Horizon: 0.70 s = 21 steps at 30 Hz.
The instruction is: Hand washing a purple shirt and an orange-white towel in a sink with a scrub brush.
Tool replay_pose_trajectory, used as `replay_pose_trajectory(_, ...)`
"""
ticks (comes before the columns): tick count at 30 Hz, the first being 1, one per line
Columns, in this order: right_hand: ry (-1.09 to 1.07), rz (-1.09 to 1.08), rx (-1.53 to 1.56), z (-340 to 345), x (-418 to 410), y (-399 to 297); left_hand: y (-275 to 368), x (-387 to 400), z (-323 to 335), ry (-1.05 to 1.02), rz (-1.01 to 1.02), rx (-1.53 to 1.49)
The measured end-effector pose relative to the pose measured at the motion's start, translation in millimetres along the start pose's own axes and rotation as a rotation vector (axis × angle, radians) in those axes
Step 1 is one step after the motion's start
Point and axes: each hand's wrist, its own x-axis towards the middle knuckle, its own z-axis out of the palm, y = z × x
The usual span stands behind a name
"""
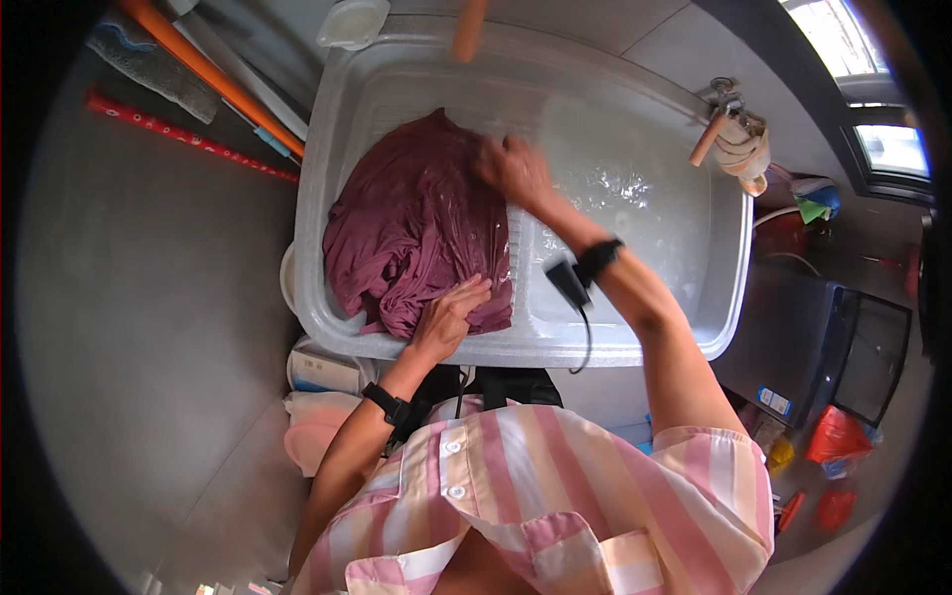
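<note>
A wet, dark maroon cloth (424, 216) lies bunched and partly spread on the ribbed left side of a pale laundry sink (312, 216). My left hand (450, 316) rests on the cloth's lower edge with its fingers extended. Blurred at the cloth's upper right edge is my right hand (517, 171), its fingers bent; whether it grips any fabric cannot be told. Cloudy water (625, 245) stands in the right basin, beside the cloth.
A metal tap (727, 100) with a cloth bundle (744, 149) hangs at the upper right. An orange pole (216, 74) and a red patterned rod (193, 139) lean at the left. A dark cabinet (773, 335) stands right of the sink.
</note>
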Motion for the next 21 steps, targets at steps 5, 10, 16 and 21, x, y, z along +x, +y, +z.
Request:
replay_pose_trajectory(5,-0.117,-0.285,-0.013,-12.9,-108.6,-34.1,-1.7,1.6,5.2,0.005,-0.015,0.017)
replay_pose_trajectory(10,0.143,-0.024,-0.146,12.3,5.7,1.4,5.5,6.1,3.3,0.007,0.003,0.024)
replay_pose_trajectory(16,0.161,0.539,0.753,1.3,-3.8,61.3,-2.0,10.5,3.4,-0.052,0.004,-0.041)
replay_pose_trajectory(21,0.316,1.000,1.192,-11.9,-135.7,114.9,13.4,27.3,-26.5,-0.250,-0.041,-0.047)
